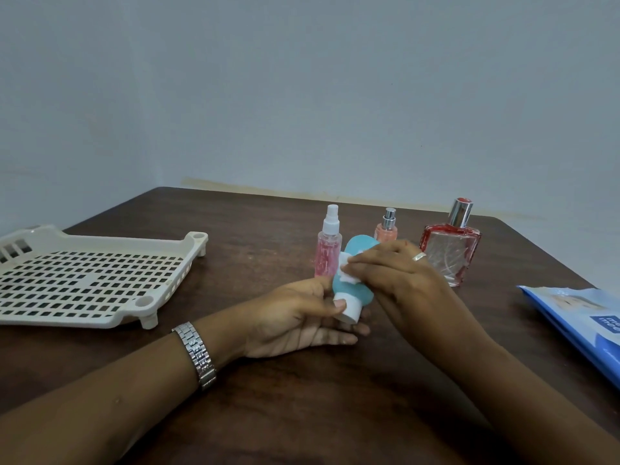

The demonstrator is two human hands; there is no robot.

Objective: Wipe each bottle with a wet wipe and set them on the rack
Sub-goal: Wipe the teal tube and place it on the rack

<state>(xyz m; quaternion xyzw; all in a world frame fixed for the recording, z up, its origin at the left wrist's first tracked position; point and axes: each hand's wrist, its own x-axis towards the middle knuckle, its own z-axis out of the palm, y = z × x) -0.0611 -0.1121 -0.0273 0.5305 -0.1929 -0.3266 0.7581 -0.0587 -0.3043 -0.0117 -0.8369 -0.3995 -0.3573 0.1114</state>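
Between your two hands, just above the dark wooden counter (302, 414), sits the soft teal squeeze bottle with a white cap (352, 290). It looks light and squashy, probably slick once wet, so hold it near the stiffer cap. Your left hand (298, 320) curls around the cap end, thumb pressed on it. Your right hand (392, 270) pinches a small white wet wipe (345, 268) against the bottle's side, fingers together. The cream perforated plastic rack (90, 280) lies well left of your left hand.
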